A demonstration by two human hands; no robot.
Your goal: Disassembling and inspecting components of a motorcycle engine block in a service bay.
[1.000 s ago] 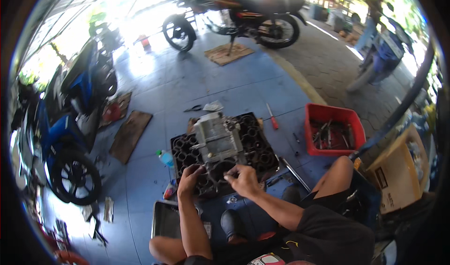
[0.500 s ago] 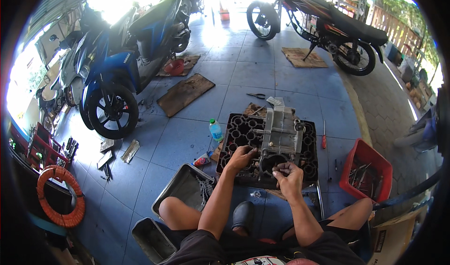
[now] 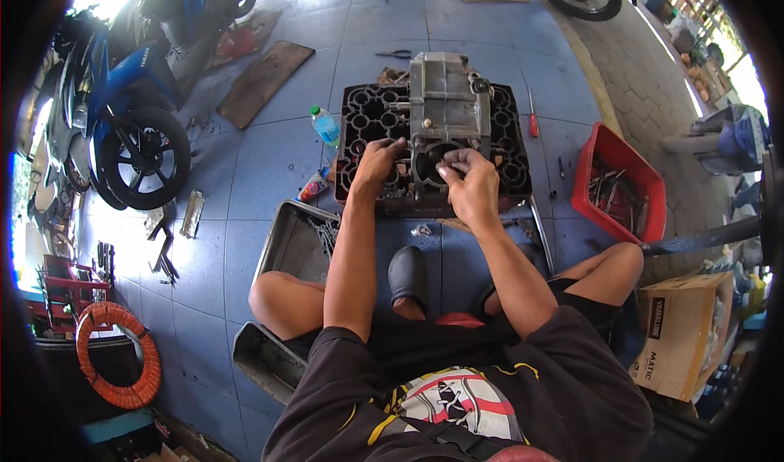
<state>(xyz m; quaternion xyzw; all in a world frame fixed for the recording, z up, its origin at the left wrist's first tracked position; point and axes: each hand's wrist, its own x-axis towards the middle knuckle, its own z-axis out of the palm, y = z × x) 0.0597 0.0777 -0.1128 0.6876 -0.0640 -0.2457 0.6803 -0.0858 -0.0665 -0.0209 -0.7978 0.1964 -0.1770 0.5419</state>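
Note:
A grey metal engine crankcase (image 3: 447, 98) rests on an upturned black plastic crate (image 3: 371, 111) in front of me. At its near end is a round dark opening (image 3: 433, 161). My right hand (image 3: 474, 186) is at this opening, its thumb and fingers pinched together; whatever lies between them is too small and dark to name. My left hand (image 3: 380, 165) is against the left side of the crankcase, over the crate, with its fingers curled in. What those fingers grip, if anything, is hidden.
Beside the crate stand a bottle of blue-green liquid (image 3: 324, 125) and a tube (image 3: 313, 186). A grey tray (image 3: 286, 245) with a chain lies left, a red bin of tools (image 3: 596, 196) right. A red-handled screwdriver (image 3: 533, 124) and pliers (image 3: 394, 53) lie beyond; a blue motorcycle (image 3: 135, 78) stands left.
The view has tipped downward, so the crankcase and crate sit higher in the picture. Both hands stay at the crankcase; the right one has turned slightly, showing more of its back.

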